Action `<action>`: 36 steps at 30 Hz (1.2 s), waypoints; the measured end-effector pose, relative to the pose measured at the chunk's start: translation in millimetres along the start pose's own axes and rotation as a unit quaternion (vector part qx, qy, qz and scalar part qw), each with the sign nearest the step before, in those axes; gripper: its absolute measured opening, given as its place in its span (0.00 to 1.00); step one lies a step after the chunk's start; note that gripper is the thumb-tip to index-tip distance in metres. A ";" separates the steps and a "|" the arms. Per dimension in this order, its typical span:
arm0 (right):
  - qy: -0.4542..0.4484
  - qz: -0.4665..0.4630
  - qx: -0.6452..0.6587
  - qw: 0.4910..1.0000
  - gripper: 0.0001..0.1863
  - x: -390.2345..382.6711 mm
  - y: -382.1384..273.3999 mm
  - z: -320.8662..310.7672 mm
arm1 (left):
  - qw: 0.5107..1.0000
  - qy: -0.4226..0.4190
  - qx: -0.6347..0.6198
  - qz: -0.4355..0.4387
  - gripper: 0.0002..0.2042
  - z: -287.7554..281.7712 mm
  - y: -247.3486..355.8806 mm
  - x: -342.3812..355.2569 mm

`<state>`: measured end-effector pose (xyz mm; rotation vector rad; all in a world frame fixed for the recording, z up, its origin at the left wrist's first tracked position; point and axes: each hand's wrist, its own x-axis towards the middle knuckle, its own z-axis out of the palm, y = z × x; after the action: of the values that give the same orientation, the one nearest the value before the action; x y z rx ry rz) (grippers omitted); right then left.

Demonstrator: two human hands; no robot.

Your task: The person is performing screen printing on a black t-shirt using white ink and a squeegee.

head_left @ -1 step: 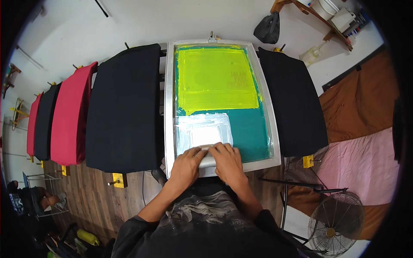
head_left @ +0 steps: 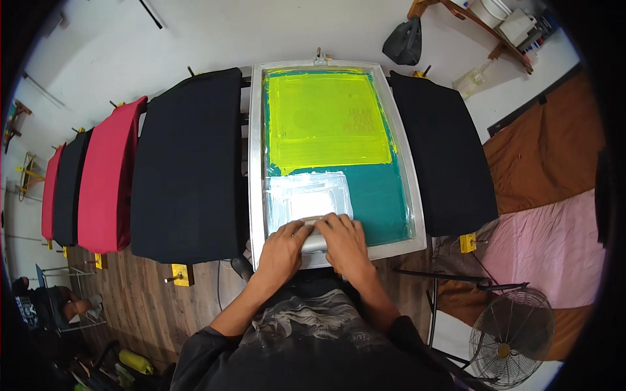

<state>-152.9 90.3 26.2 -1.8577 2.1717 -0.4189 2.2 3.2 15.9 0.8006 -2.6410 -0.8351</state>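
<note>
My left hand (head_left: 282,249) and my right hand (head_left: 341,244) are both closed on a squeegee (head_left: 314,244) with a pale, rounded handle. They grip it side by side at the near end of a screen-printing frame (head_left: 417,215). Its blade edge is hidden beneath my fingers. White ink (head_left: 313,199) lies on the mesh just beyond the squeegee, in the near left part. Across the far half of the teal screen (head_left: 381,202) spreads a yellow-green ink layer (head_left: 319,117), with faint reversed lettering showing through.
Black fabric-covered boards (head_left: 186,166) (head_left: 447,156) flank the frame. Farther left stand a red board (head_left: 111,176) and more boards. A clamp (head_left: 319,57) sits at the frame's far edge. A wire fan (head_left: 512,335) is at lower right; a seated person (head_left: 55,303) is at lower left.
The whole view has shifted very slightly. My hands and the squeegee stay in nearly the same place on the screen.
</note>
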 end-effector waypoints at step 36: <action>0.050 0.009 -0.033 0.998 0.19 -33.7 -0.5 35.0 | 1.000 0.008 -0.007 -0.003 0.30 30.1 2.1 -25.9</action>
<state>-134.3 121.6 -5.9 -1.8876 2.2925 -0.4496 10.6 33.1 -8.9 0.8081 -2.6170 -0.8441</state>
